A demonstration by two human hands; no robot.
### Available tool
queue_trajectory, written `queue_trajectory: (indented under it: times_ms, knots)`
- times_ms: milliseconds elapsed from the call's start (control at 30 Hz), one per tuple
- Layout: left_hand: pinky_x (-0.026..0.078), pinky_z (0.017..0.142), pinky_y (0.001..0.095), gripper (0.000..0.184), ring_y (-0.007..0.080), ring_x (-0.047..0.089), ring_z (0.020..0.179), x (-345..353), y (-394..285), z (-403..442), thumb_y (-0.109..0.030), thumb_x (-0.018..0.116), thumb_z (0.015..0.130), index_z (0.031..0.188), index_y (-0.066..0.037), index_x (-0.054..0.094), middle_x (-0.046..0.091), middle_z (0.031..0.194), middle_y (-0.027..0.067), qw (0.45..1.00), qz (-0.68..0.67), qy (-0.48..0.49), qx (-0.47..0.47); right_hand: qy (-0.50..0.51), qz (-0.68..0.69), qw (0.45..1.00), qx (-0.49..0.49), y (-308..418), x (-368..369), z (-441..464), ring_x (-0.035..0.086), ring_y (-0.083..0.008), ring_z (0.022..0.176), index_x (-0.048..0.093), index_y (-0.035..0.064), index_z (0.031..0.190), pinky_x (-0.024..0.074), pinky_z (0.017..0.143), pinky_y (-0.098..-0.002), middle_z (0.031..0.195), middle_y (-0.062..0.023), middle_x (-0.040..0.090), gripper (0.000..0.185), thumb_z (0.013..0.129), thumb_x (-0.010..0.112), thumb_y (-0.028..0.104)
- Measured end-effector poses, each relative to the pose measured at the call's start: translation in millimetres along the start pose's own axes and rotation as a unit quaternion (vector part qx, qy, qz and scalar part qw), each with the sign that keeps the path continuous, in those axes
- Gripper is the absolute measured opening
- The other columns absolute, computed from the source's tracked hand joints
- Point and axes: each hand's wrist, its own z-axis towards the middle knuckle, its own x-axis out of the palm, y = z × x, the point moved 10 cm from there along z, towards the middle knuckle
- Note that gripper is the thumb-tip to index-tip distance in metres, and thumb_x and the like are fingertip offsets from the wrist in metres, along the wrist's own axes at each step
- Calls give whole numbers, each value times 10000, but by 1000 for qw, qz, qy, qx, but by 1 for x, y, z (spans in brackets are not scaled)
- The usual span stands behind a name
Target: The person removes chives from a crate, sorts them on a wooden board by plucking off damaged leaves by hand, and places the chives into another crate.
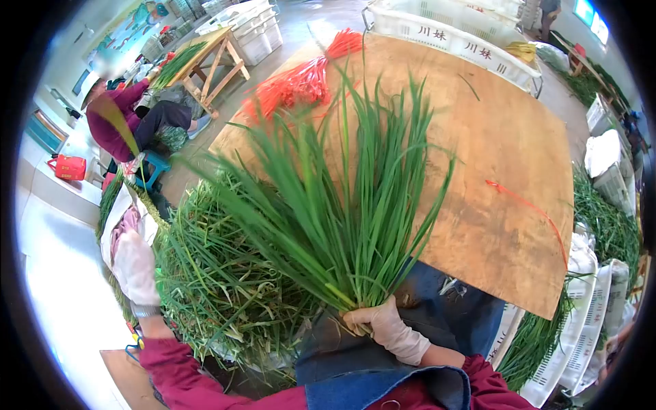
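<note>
Plywood bench (506,137) ahead, a green bundle (372,219) fanning up before it; from afar, I have my right grip (386,328) clamped round the bundle's base. I judge this bunching; the next move calls for steadiness. Left grip (134,270), beside the loose pile (225,273): I cannot tell whether it's closed.

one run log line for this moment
right hand: grips green bunch | left hand: off bunch, beside leaf heap | wooden table: red strips on top
</note>
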Motion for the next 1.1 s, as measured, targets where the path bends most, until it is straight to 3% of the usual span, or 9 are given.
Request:
queue_trajectory:
  times_ms: [200,433,633,667,700,833,967,1033,1100]
  knots:
    - [467,856,380,360,325,583,939,-93,-187,-50,-108,655,739,1077,-15,575,600,1006,181,898,-371,-71,224,-9,-11,1000,19,-6,-4,2,536,-144,465,602,-52,820,413,401,-252,642,-92,601,178,655,668,-48]
    - [477,672,390,407,346,606,727,-31,-312,-19,-262,657,783,1036,45,571,608,732,180,897,-376,178,147,-58,-4,998,-2,-2,-7,0,538,-137,472,606,-30,733,422,428,-262,594,-72,588,119,663,703,-18]
    - [358,403,217,181,76,482,450,9,-275,-39,-140,569,844,895,13,649,591,633,45,623,-717,303,-79,-50,-5,999,4,-2,-7,0,537,-135,471,606,-33,739,425,435,-260,594,-73,588,123,664,701,-13]
    - [398,428,225,152,88,515,486,-1,-261,-41,-112,578,846,887,13,654,609,644,55,649,-697,294,-80,-50,-9,999,-5,-1,-7,0,536,-134,470,606,-32,733,424,435,-258,592,-72,587,117,666,700,-11]
    - [438,469,251,157,189,567,498,-38,-243,-33,-124,617,823,888,14,654,652,685,116,804,-577,17,139,-49,-16,999,-6,-2,-7,1,535,-140,468,604,-44,764,417,427,-254,607,-80,590,132,660,684,-21]
    - [520,566,285,91,232,650,628,-48,-180,-49,-49,658,787,865,-4,662,666,766,167,845,-517,-105,90,-38,-22,999,12,-11,-8,4,534,-137,463,606,-43,733,409,419,-252,597,-77,589,111,665,686,-6]
    - [451,453,244,138,110,561,543,-2,-107,-55,-112,623,843,948,-24,651,650,691,56,896,-436,-58,-60,-34,4,999,39,-9,-6,0,530,-140,459,611,-43,750,405,419,-255,607,-85,596,120,663,688,-14]
    - [368,399,181,227,51,488,522,24,-55,-51,-196,583,881,1032,-33,628,605,674,17,798,-571,-20,-194,4,83,994,68,-4,5,-8,523,-143,469,595,-54,819,389,411,-250,661,-104,601,181,671,672,16]
    - [362,415,214,280,69,469,519,-19,-36,-53,-191,559,900,1129,-30,565,582,718,-4,890,-412,-187,-58,68,163,981,83,2,20,-14,516,-146,482,572,-61,886,372,405,-245,713,-121,599,250,680,656,55]
